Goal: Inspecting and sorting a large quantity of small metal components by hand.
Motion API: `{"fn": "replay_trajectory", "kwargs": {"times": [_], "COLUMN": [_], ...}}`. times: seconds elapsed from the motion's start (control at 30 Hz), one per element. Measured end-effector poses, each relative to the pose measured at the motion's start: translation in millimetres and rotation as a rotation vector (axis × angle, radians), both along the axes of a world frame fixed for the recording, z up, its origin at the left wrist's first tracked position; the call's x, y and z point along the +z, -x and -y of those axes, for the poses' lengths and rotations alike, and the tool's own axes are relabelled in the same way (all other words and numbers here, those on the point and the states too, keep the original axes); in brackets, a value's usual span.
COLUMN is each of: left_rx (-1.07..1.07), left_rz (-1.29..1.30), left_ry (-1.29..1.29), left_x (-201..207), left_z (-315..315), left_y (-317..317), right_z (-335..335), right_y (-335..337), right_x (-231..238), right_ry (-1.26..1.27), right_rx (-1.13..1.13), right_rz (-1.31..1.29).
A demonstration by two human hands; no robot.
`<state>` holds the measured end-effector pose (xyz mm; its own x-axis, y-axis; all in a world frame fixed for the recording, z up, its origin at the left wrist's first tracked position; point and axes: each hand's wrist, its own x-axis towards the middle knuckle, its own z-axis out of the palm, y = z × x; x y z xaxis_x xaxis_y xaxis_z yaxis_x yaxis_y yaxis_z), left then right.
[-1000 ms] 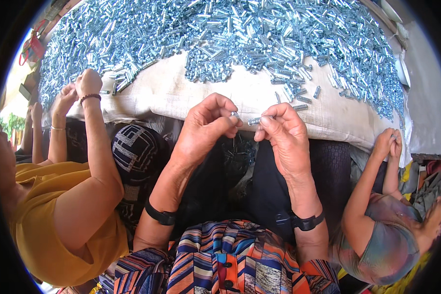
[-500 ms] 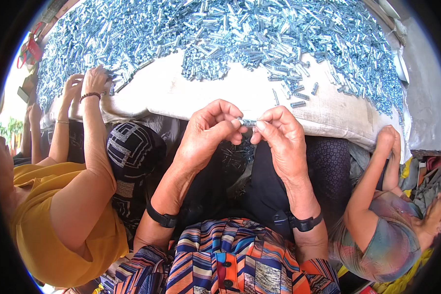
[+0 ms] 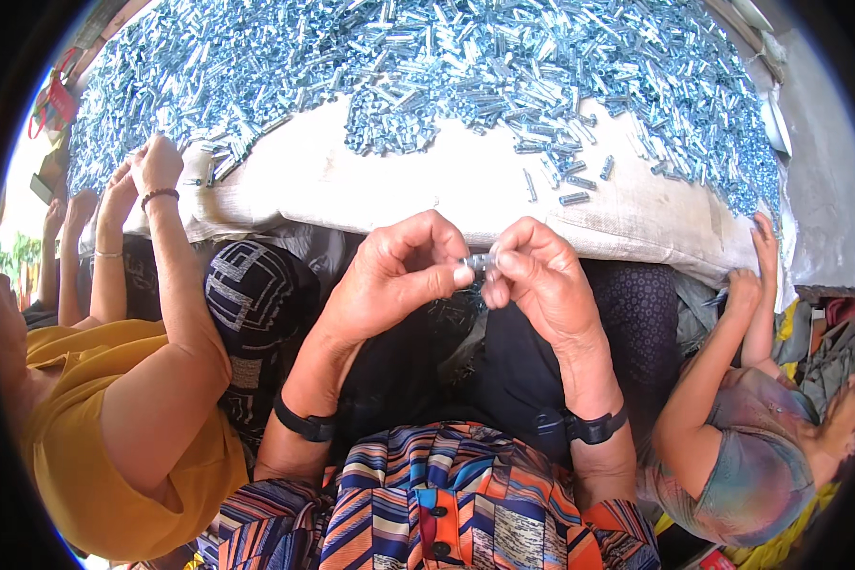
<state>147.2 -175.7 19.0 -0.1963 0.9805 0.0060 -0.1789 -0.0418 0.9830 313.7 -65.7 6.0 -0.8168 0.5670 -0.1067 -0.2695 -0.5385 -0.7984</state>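
Note:
Between my hands, just in front of the cloth-covered edge, is a small silvery metal tube (image 3: 476, 260). My left hand (image 3: 399, 277) pinches its left end between thumb and fingers. My right hand (image 3: 548, 290) is closed at the other end, thumb against fingertips; those fingers are slightly blurred, and whether they grip a second small part is hidden. Beyond both hands several loose metal tubes (image 3: 574, 199) lie on the white cloth (image 3: 304, 176), apart from the big heap of blue-silver metal pieces (image 3: 503, 57).
At the left, a person in a yellow top (image 3: 123, 427) reaches to the heap's near edge. To the right another person in a multicoloured top (image 3: 760, 456) has hands at the cloth's edge. My dark-trousered knees are below my hands. A patterned dark cloth (image 3: 256, 294) covers a knee at left.
My hands have come slightly lower, and the tube has tilted up at its right end. The left neighbour's hand has shifted left; the right neighbour's hands have moved apart, one reaching up.

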Motion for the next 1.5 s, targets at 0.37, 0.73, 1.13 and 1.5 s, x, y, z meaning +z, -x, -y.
{"fn": "replay_trajectory", "kwargs": {"times": [0.37,0.73,1.13,1.5], "left_rx": [-0.283,0.784,0.729,0.627], "left_rz": [0.083,-1.079,-1.264,-1.175], "left_ry": [0.180,0.315,0.360,0.415], "left_x": [-7.8,-30.3,-37.7,-30.0], "left_z": [10.8,-7.8,-48.3,-44.8], "left_y": [16.9,83.7,93.4,106.7], "right_z": [4.9,-46.7,-50.0,-14.1], "right_y": [-2.0,19.6,30.9,10.8], "right_x": [2.5,0.9,-8.3,-3.6], "right_ry": [-0.088,-1.302,-1.381,-0.773], "right_rx": [0.287,-0.319,-0.370,-0.310], "right_rz": [0.068,1.039,1.101,0.573]}}
